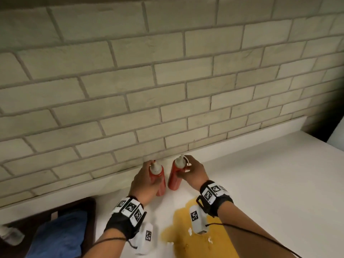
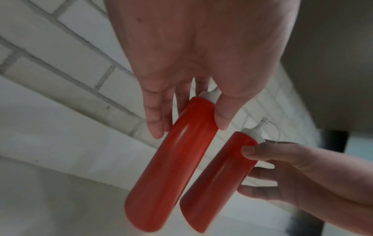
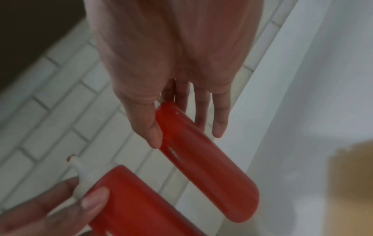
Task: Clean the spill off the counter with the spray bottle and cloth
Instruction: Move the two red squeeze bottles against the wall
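Observation:
A yellow-brown spill (image 1: pixel 186 231) spreads over the white counter (image 1: pixel 270 183) below my wrists, and also shows as a spill (image 3: pixel 351 183) at the right edge of the right wrist view. A blue cloth (image 1: pixel 61 237) lies crumpled at the lower left. My left hand (image 1: pixel 147 181) grips a red squeeze bottle (image 1: pixel 160 181) near its white cap. My right hand (image 1: pixel 191 172) grips a second red squeeze bottle (image 1: pixel 174 180) the same way. Both bottles stand upright, side by side, close to the brick wall. The left wrist view shows my left hand (image 2: pixel 188 126) round its bottle (image 2: pixel 171 175).
The cloth sits in a dark brown tray or basin (image 1: pixel 81 203) at the counter's left end. A pale object (image 1: pixel 9 235) is cut off at the far left edge. A brick wall (image 1: pixel 167 81) with a white ledge backs the counter. The counter ends at the right (image 1: pixel 316 140).

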